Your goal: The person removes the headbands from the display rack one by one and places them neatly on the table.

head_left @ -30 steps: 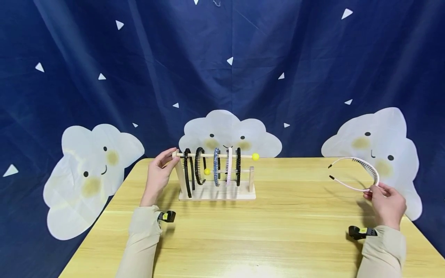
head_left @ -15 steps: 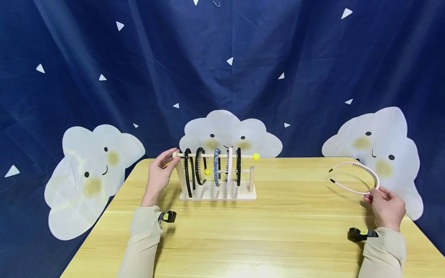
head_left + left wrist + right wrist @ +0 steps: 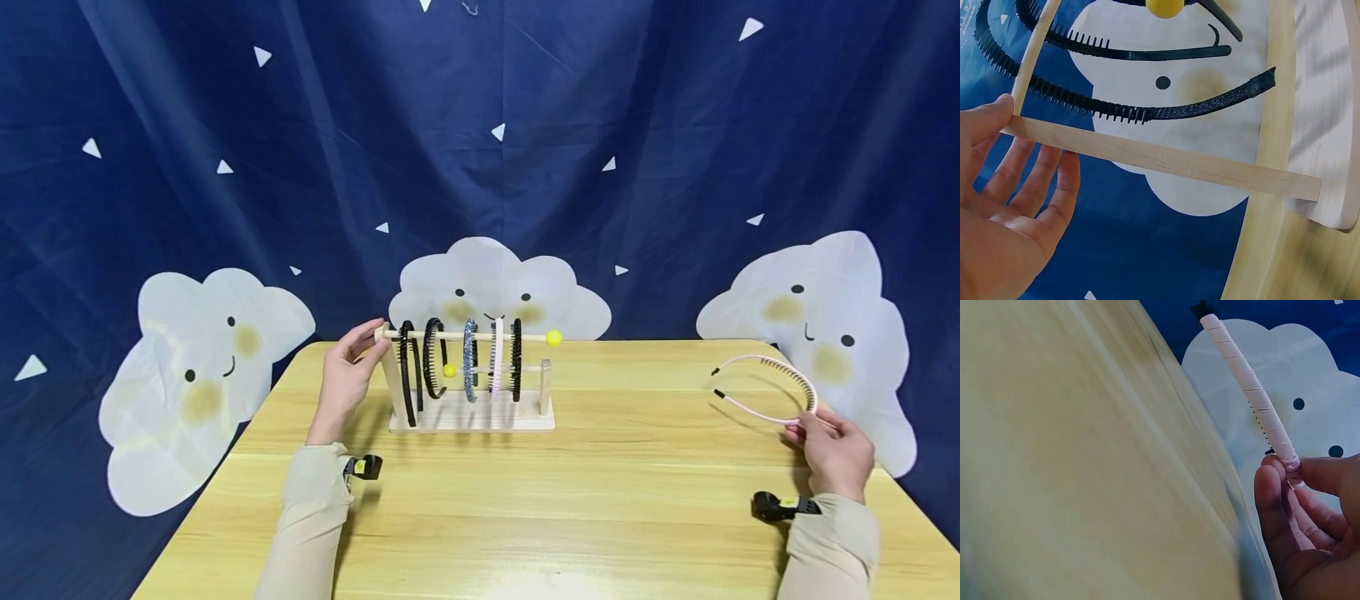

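A wooden headband rack [image 3: 472,424] stands on the table. My left hand [image 3: 347,379] holds the top of its left post [image 3: 1172,159], thumb on the post's end and fingers behind it. From the upper rod hang black headbands [image 3: 407,375], a glittery blue headband [image 3: 468,371], a pale pink headband [image 3: 497,362] and, rightmost, another black headband [image 3: 516,362]. Far to the right, my right hand [image 3: 838,454] pinches a pale pink toothed headband [image 3: 1263,406] between thumb and fingers, raised above the table, its black-tipped ends facing left.
Yellow balls cap the upper rod [image 3: 553,338] and the lower rod [image 3: 449,371], at opposite ends. The wooden table [image 3: 570,500] reaches back to a dark blue curtain [image 3: 480,167] with white clouds. Each wrist wears a small black camera [image 3: 366,467].
The pink headband in my right hand has dipped slightly and tilted a little. My left hand keeps its hold on the rack post. The whole head view has shifted slightly.
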`<state>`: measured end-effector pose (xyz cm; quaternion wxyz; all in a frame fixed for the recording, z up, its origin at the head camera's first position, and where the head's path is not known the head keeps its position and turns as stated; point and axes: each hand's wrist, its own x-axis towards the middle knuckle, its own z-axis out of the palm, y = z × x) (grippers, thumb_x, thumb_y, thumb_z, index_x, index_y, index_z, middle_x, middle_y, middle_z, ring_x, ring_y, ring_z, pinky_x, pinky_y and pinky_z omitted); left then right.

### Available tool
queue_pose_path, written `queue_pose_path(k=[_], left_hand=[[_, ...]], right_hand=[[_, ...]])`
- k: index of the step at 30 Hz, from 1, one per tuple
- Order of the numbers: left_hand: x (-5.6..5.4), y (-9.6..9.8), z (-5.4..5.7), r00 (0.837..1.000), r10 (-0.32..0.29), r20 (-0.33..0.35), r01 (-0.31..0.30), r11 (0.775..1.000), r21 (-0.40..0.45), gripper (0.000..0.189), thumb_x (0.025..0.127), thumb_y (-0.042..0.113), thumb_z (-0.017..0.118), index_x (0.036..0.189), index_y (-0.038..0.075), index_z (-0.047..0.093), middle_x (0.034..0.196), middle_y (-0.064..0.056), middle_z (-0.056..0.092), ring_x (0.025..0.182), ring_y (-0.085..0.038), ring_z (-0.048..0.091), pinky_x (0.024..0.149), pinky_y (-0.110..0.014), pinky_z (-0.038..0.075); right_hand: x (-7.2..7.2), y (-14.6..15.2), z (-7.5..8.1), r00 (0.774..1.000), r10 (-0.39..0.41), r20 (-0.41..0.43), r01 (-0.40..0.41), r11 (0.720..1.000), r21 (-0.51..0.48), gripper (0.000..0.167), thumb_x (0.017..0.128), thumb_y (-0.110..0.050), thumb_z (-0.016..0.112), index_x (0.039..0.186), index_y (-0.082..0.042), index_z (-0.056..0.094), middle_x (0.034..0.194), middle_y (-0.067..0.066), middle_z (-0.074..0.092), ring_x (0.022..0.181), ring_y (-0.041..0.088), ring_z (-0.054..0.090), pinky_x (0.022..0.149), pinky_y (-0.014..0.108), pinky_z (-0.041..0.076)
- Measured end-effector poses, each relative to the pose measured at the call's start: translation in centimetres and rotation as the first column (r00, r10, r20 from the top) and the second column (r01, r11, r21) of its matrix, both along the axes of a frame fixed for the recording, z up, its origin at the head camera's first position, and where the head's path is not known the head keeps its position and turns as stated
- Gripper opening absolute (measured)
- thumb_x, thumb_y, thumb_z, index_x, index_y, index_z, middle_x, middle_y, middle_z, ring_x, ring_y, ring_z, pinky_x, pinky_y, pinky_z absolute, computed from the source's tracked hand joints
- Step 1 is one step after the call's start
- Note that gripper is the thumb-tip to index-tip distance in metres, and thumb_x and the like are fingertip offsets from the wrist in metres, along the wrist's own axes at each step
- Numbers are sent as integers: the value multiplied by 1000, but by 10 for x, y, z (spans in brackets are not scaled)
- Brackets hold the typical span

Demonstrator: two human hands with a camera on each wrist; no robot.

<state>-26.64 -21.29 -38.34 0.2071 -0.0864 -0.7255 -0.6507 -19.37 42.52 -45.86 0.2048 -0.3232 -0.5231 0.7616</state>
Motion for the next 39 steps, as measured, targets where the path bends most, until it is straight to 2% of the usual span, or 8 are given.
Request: queue_pose_path(k=[4, 11, 17, 24, 32, 39], left_hand=[[0, 0, 0, 1000, 1, -1, -1, 1000, -8, 40, 97, 11, 71, 135, -1, 63, 123, 7, 71, 105, -1, 66, 87, -15, 54], [-1, 0, -1, 1000, 0, -8, 0, 1000, -14, 40, 98, 10, 70, 135, -1, 64, 130, -6, 69, 105, -1, 66, 87, -15, 54], [-1, -1, -2, 1000, 5, 0, -5, 1000, -3, 39, 97, 9, 70, 135, 1, 65, 126, 1, 70, 106, -2, 65, 87, -16, 54], [0, 0, 0, 1000, 9, 12, -8, 1000, -5, 39, 98, 8, 70, 135, 0, 64, 132, -11, 68, 106, -2, 65, 88, -15, 54], [0, 1, 1, 1000, 3, 18, -3, 1000, -12, 40, 98, 11, 70, 136, 1, 63, 131, -4, 69, 107, -2, 65, 90, -15, 53], [1, 1, 1, 1000, 11, 27, -10, 1000, -15, 39, 98, 13, 70, 136, 5, 65, 130, -2, 69, 108, -3, 64, 90, -15, 53]], right_hand=[[-2, 3, -3, 1000, 10, 8, -10, 1000, -16, 12, 99, -4, 61, 104, -14, 58, 61, -5, 68, 51, 8, 68, 50, 23, 58], [-2, 7, -8, 999, 23, -39, -26, 996, -87, 16, 97, 0, 62, 88, -13, 64, 61, 0, 69, 52, 11, 69, 52, 24, 59], [-4, 8, -8, 1000, 29, -6, -30, 997, -67, 20, 97, -2, 63, 84, -16, 65, 60, -2, 69, 52, 9, 69, 52, 23, 58], [-5, 8, -5, 999, 32, 32, -30, 997, -68, 22, 97, -2, 63, 80, -16, 65, 59, -2, 68, 52, 8, 68, 53, 22, 58], [-6, 11, -6, 995, 53, 84, -50, 998, -38, 28, 98, -6, 63, 74, -19, 64, 57, -4, 67, 52, 7, 68, 53, 21, 58], [-7, 11, -6, 994, 55, 91, -52, 998, -33, 30, 97, -6, 63, 71, -20, 64, 56, -4, 67, 52, 7, 68, 53, 21, 58]])
